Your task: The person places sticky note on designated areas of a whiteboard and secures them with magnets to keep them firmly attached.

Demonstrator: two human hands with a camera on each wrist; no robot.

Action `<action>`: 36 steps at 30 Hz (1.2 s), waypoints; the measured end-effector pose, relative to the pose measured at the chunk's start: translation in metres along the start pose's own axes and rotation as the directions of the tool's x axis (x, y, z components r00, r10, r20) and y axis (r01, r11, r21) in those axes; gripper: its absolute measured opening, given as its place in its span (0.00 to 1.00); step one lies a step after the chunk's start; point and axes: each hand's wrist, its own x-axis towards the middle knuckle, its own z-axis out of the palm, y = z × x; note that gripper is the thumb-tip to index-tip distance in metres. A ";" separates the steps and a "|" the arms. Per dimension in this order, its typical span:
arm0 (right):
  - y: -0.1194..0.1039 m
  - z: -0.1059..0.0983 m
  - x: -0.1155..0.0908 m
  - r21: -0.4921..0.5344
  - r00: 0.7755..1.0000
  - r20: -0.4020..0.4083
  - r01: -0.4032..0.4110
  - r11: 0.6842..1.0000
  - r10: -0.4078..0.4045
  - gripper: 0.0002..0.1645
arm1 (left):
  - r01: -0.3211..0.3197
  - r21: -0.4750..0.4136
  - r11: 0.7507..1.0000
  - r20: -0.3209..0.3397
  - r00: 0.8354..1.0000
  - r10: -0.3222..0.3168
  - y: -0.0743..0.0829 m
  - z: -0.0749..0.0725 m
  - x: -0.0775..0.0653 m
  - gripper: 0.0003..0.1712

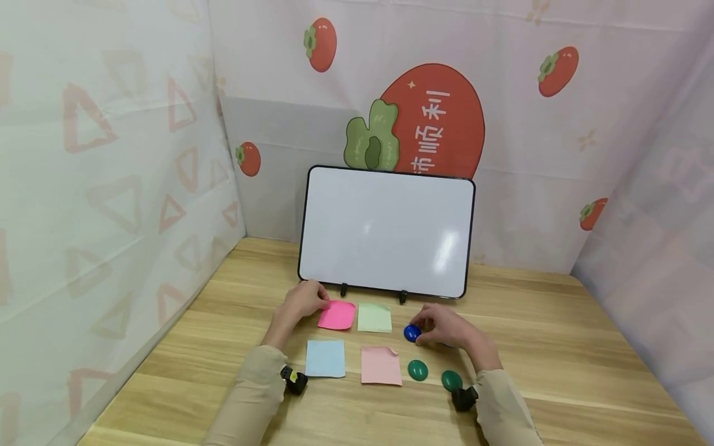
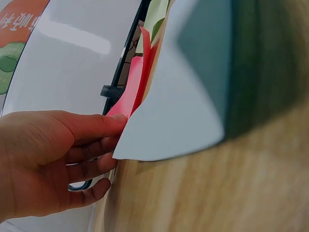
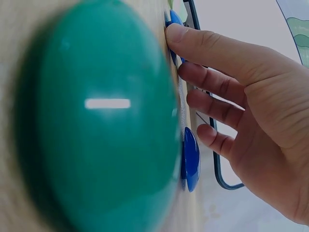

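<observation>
My left hand [image 1: 304,300] pinches the upper left corner of a hot pink sticky note [image 1: 338,316] between thumb and fingers, and in the left wrist view the note [image 2: 130,89] bends up. On the right, my right hand [image 1: 447,326] has its thumb and index finger around the edge of a round blue magnet [image 1: 411,333] lying on the table. A second blue magnet [image 3: 191,160] shows below that hand in the right wrist view; the hand mostly hides it from the head camera. Beside the hot pink note lies a pale green sticky note [image 1: 374,318].
A whiteboard [image 1: 385,229] leans on small black feet [image 1: 403,297] just behind the notes. Nearer me are a light blue note [image 1: 325,358] and a pale pink note [image 1: 381,365]. Green magnets [image 1: 418,370] sit right of these. Printed cloth walls [image 1: 268,204] enclose the wooden table [image 1: 535,347].
</observation>
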 end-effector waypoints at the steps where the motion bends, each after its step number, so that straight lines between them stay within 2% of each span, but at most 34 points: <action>1: -0.001 0.000 0.000 0.007 1.000 0.003 0.000 1.000 0.000 0.18 | 0.001 0.000 1.000 -0.001 1.000 -0.001 0.000 0.000 0.000 0.04; 12: -0.003 0.000 -0.002 0.024 1.000 -0.003 0.005 1.000 -0.005 0.18 | -0.002 0.001 1.000 -0.021 1.000 0.002 -0.002 -0.003 -0.001 0.03; 24: -0.006 -0.001 -0.004 -0.036 0.998 -0.058 -0.005 0.999 0.003 0.20 | -0.029 -0.053 0.998 -0.055 0.998 0.026 -0.005 -0.008 0.004 0.03; 30: -0.008 -0.002 -0.003 -0.106 0.994 -0.099 0.039 0.994 -0.050 0.19 | -0.046 -0.121 0.992 -0.094 0.995 0.035 -0.003 -0.014 0.004 0.05; 36: -0.011 -0.004 0.000 -0.189 0.977 -0.159 0.110 0.976 -0.141 0.18 | -0.063 -0.161 0.985 -0.152 0.988 0.039 -0.002 -0.021 0.006 0.07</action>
